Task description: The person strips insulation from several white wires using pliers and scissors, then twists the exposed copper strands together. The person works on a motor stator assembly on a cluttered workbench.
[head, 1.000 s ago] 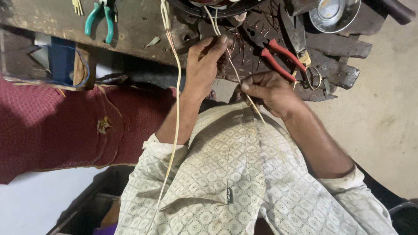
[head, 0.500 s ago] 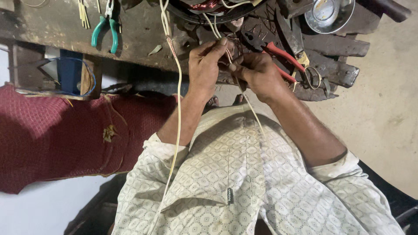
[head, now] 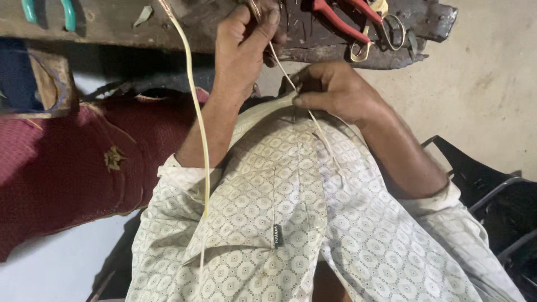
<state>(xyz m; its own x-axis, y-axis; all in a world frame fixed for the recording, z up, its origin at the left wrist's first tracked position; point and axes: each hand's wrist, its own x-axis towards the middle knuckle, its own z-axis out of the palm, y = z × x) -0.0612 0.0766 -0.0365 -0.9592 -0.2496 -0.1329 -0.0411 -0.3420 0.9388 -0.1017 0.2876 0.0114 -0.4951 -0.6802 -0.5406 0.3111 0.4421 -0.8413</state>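
A person in a pale shirt [head: 291, 223] with a small round pattern fills the lower middle of the view. To the left lies a big dark red cloth [head: 72, 162] with a little gold leaf shape on it. Along the top runs an old, dark wooden workbench [head: 112, 25], rough and stained.

The left hand [head: 243, 47] reaches up to the near edge of the workbench. Its thumb and fingers are pressed together on a thin pale string [head: 285, 70], pinching it near the top. The right hand [head: 335, 92] sits lower, just off the near edge of the bench, close to the chest. Its thumb and first finger are also squeezed shut on the same string. The string runs tight and slanted between the two hands, then hangs loose down over the shirt.

A thicker cream cord [head: 196, 112] comes down from the top edge of the bench, passes beside the left arm and falls over the shirt.

On the bench, near its right end, lie red-handled pliers [head: 335, 17], with a loop of pale tape or strap [head: 361, 50] just beside them. At the far left of the bench, two green tool handles [head: 50, 12] poke in from the top. At the right edge of the view is a dark frame with metal bars [head: 498, 190].
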